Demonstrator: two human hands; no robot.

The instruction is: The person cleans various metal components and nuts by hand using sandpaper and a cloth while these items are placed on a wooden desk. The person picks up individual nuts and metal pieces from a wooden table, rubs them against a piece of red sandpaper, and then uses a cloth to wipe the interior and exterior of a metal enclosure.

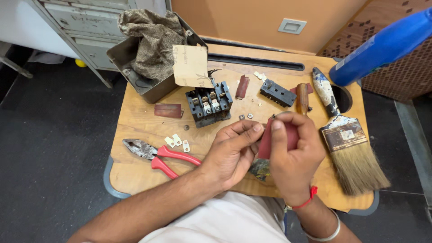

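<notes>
Over the wooden board (135,112), both hands (left hand (231,153), right hand (294,155)) pinch red sandpaper (266,141).

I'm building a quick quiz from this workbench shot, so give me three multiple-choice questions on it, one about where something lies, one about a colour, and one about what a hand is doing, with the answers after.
1. Where do the pliers lie on the wooden table?
A. By the person's left forearm
B. Under the paintbrush
C. Inside the metal box

2. What colour are the pliers' handles?
A. Blue
B. Red
C. Yellow

3. What is the right hand doing?
A. Lying flat on the table
B. Gripping the paintbrush
C. Pinching a reddish piece of sandpaper

Answers:
1. A, since they rest at the table's near left, beside the left hand and forearm, far from the paintbrush and outside the metal box.
2. B, both handles are plainly red.
3. C, its fingers close on the reddish piece of sandpaper, which the left hand also touches.
</notes>
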